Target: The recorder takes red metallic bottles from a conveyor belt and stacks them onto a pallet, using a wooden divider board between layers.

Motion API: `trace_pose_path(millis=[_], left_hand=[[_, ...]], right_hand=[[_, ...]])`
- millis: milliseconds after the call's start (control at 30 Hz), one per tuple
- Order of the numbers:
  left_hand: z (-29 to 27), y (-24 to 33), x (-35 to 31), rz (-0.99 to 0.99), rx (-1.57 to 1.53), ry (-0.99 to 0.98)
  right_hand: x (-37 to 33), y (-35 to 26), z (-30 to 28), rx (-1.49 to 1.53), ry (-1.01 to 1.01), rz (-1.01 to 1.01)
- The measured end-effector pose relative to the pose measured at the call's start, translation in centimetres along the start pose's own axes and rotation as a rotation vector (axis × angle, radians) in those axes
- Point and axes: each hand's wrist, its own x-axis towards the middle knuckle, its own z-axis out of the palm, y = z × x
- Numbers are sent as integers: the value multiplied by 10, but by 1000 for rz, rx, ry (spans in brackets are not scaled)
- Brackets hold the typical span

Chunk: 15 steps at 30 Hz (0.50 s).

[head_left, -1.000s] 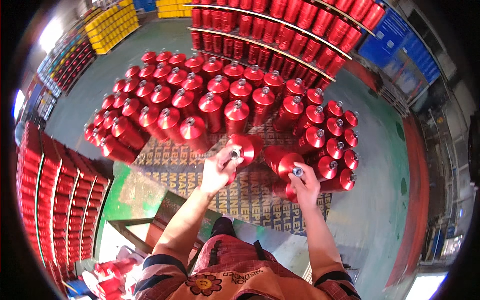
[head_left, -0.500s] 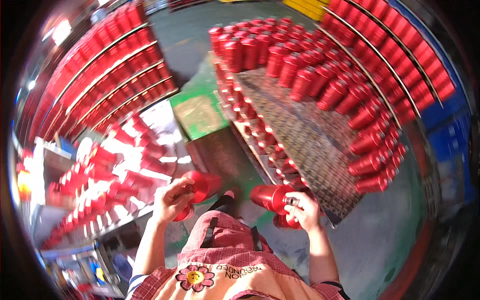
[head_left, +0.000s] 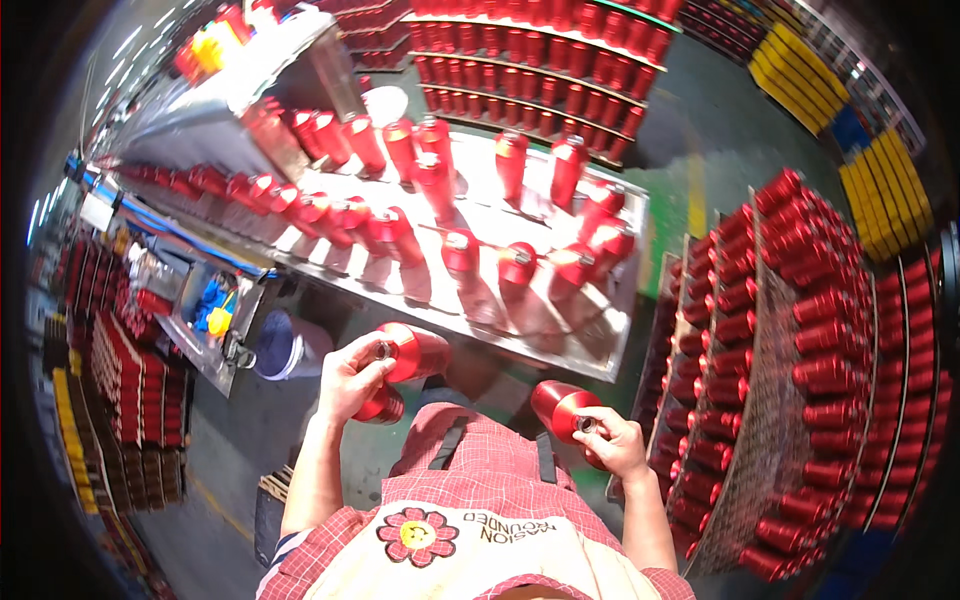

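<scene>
My left hand [head_left: 354,374] is closed around the neck of a shiny red metal bottle [head_left: 418,352]. A second red bottle [head_left: 380,405] hangs just below it, apparently in the same grip. On the right, my right hand [head_left: 610,441] grips another red bottle [head_left: 562,408] by its narrow neck; part of a further red one shows beneath. Both hands are at waist height, short of the front edge of a metal table [head_left: 560,352]. Upright red bottles [head_left: 460,254] stand about the tabletop, in a row at the left and loosely spaced at the right.
To the right stands a tiered rack [head_left: 745,440] with red bottles on its shelves and top. Behind the table is another loaded rack [head_left: 540,60]. A pale bucket [head_left: 290,345] sits on the floor at the table's left. Yellow stacks [head_left: 800,78] are at the far right.
My view has swung left: the metal table now lies in front of me, and the rack has shifted to the right side. Both hands still hold their red bottles.
</scene>
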Motion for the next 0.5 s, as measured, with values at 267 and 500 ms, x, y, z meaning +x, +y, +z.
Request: trace_pose_path(millis=[267, 500], left_hand=[[-157, -41, 91, -83, 69, 224], [-233, -62, 167, -80, 147, 324]], right_hand=[[141, -43, 107, -37, -191, 5], [199, -58, 152, -92, -175, 73]])
